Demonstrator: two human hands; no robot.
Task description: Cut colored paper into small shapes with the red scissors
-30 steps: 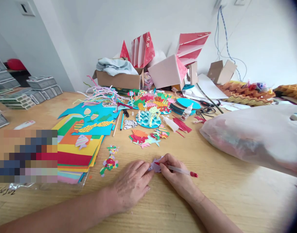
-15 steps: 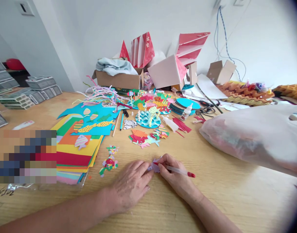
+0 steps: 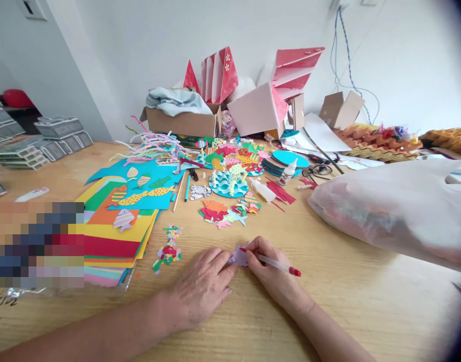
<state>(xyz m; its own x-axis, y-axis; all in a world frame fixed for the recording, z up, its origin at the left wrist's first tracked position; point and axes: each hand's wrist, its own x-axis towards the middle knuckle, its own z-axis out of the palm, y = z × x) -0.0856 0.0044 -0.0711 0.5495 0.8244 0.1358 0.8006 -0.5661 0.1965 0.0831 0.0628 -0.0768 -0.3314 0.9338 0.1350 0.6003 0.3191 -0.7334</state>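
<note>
A small purple paper fish (image 3: 241, 257) lies flat on the wooden table (image 3: 230, 332) between my hands. My left hand (image 3: 203, 285) rests on the table, its fingertips gripping the left end of the fish against the wood. In my right hand (image 3: 272, 279) is a red-capped pen (image 3: 279, 264) with a clear barrel, pinched between thumb and fingers. The pen's red tip is at the upper part of the fish, and my fingers partly cover the fish's right side. Left of my left hand are small paper scraps (image 3: 169, 252).
Coloured paper sheets (image 3: 109, 246) with striped and spotted fish lie at the left. Cut paper fish (image 3: 215, 211), a wavy blue disc (image 3: 228, 185) and glue bottles (image 3: 288, 172) sit beyond my hands. A bulky white plastic bag (image 3: 396, 211) occupies the right. Cardboard boxes (image 3: 181, 123) line the wall.
The pen tip has shifted slightly along the purple fish's upper part, and more of the fish shows. My left hand stays in place; the whole view has moved a little.
</note>
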